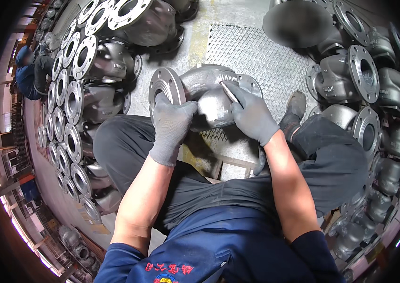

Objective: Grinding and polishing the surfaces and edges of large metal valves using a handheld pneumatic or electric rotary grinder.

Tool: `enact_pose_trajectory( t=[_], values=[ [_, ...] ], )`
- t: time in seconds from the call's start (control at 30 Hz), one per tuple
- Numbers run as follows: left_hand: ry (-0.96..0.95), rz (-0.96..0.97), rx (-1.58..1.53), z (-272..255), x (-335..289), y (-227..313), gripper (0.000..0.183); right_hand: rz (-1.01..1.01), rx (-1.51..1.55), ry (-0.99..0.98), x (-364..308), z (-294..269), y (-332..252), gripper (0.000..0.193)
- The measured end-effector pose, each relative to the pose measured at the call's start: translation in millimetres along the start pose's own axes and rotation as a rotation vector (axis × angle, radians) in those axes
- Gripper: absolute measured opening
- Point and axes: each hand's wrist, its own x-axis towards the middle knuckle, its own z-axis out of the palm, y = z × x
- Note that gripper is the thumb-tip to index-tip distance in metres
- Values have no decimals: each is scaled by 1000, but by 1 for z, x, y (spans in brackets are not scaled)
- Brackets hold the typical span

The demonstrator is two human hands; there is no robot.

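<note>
In the head view, the fingers (pixel 161 100) of the left hand (pixel 171 126) are bent at the bore of a round flange (pixel 177 85), with the thumb on the flange's other side, so that its lower rim is pinched between them. The flange belongs to a grey metal casting (pixel 215 104), which lies on its side in front of the person, between the knees, with a second flange (pixel 253 84) at its far right end.

The right hand (pixel 255 119) has its fingers drawn together, pinching a slim, pale metal tool (pixel 229 91) that slants across the casting; its tip is near the raised marks on top. Exactly how each finger sits under the tool cannot be told. Both hands wear grey knitted gloves.

Beyond the casting lies a diamond-patterned metal plate (pixel 256 54) on the floor. Similar castings stand in rows at left (pixel 110 63) and right (pixel 336 80). A co-worker in dark blue (pixel 28 78) sits low at far left. A dark shoe (pixel 296 106) rests right of the casting.
</note>
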Motion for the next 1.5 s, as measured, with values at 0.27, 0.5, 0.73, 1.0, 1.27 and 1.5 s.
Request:
enact_pose_trajectory(
  t=[0.27, 0.5, 0.73, 1.0, 1.27, 1.5],
  values=[
    [19, 13, 53, 3, 5, -11, 40, -33, 66, -61, 3, -3, 1, 55],
    [20, 52, -38, 5, 7, -20, 38, 7, 6, -7, -8, 6, 4, 54],
    [25, 31, 15, 6, 8, -13, 39, 37, 5, 30, -14, 9, 9, 55],
    [20, 33, 13, 4, 4, -4, 44, -73, -100, 23, -3, 9, 4, 55],
    [-101, -170, -720, 2, 19, -5, 47, -45, -140, -34, 0, 9, -2, 56],
    [-52, -102, -553, 1, 45, 7, 49, -67, 43, 50, -2, 0, 0, 53]
  ],
)
